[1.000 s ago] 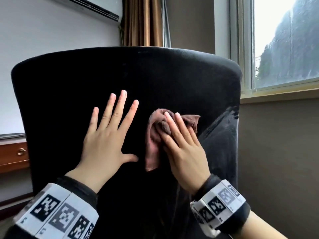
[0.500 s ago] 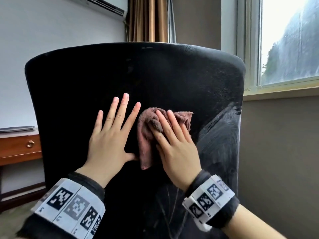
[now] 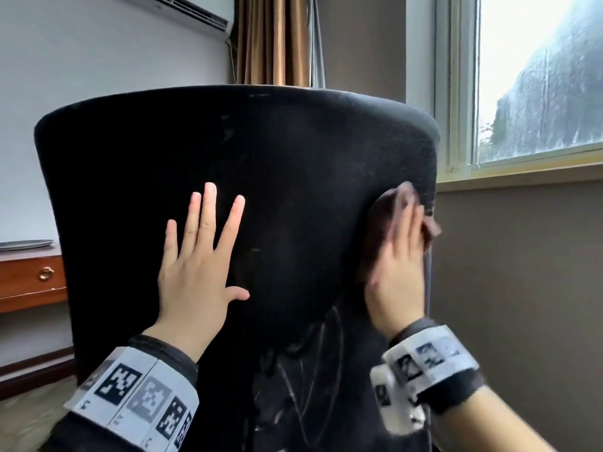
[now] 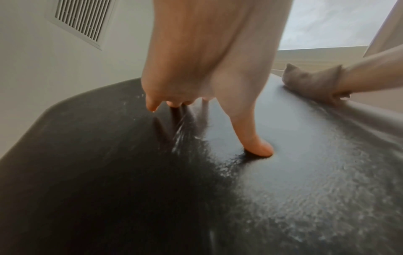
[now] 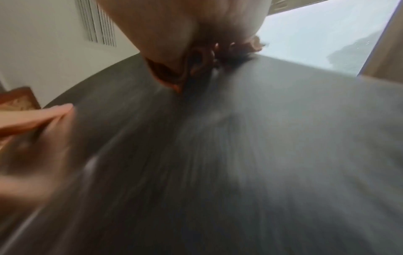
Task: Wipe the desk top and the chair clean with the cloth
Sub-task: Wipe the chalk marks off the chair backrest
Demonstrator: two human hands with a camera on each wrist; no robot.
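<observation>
Cloth (image 3: 396, 207) under right hand (image 3: 399, 275).

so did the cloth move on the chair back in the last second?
Yes. The cloth went from mid-backrest, beside the left hand, out to the chair back's window-side edge, under the right hand.

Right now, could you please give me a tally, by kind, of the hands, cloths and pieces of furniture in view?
Hands: 2, the left hand flat on the chair, the right hand pressing the cloth to it
Cloths: 1, the brown cloth
Chairs: 1, the black chair
Desks: 1, the wooden desk
Total: 5
</observation>
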